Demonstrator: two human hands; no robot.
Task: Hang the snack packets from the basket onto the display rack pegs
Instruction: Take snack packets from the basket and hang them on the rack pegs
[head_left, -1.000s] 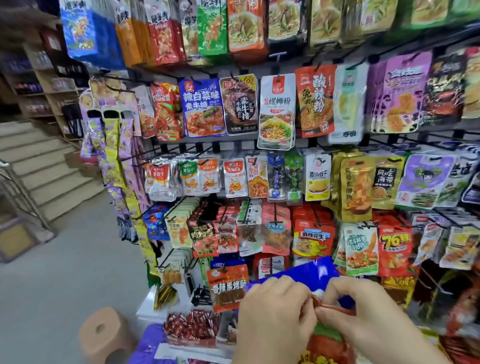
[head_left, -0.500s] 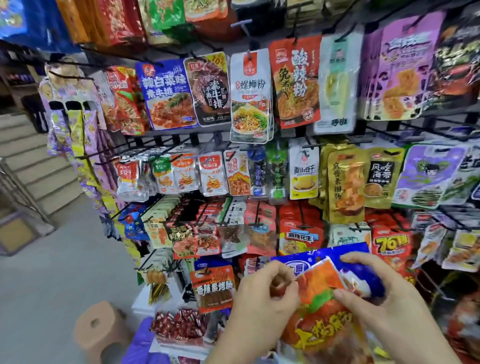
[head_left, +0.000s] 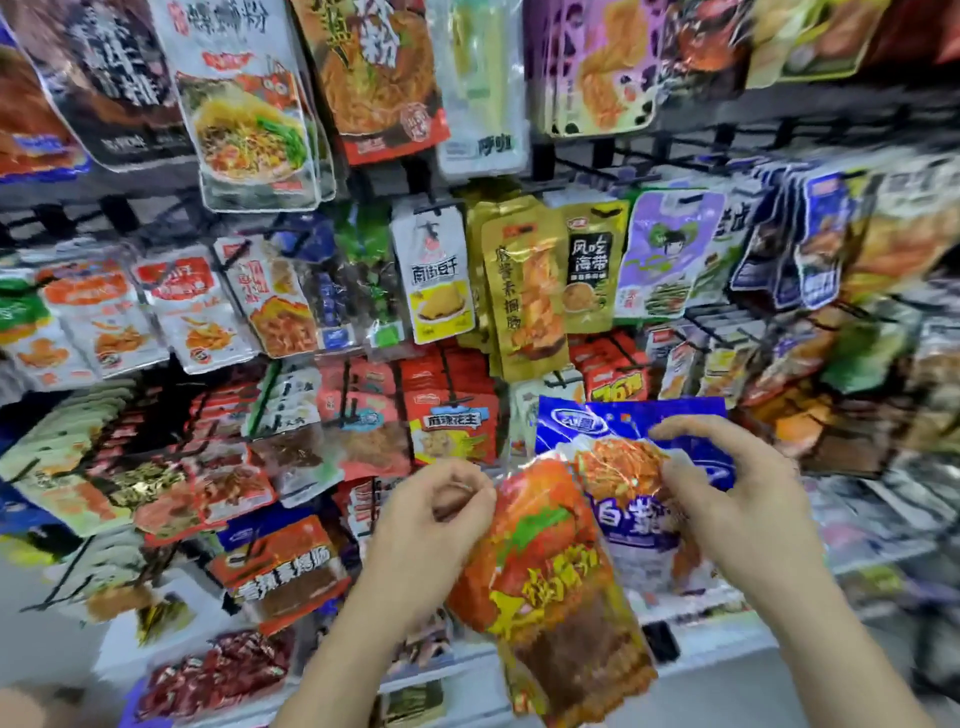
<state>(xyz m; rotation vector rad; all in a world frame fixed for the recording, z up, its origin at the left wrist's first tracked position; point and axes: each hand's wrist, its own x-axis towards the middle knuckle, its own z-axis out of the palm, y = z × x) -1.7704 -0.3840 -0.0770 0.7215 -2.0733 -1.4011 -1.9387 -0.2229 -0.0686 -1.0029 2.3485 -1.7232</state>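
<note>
Left hand pinches orange snack packet | right hand grips blue packet | packets now raised nearer display rack; hanging imminent.

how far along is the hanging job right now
Done: the display rack already carries many packets on its pegs, though which were hung in this job cannot be told. In hand: the left hand pinches the top of an orange packet, and the right hand holds a blue packet behind it. Left: neither is on a peg yet. The basket is out of view.
</note>
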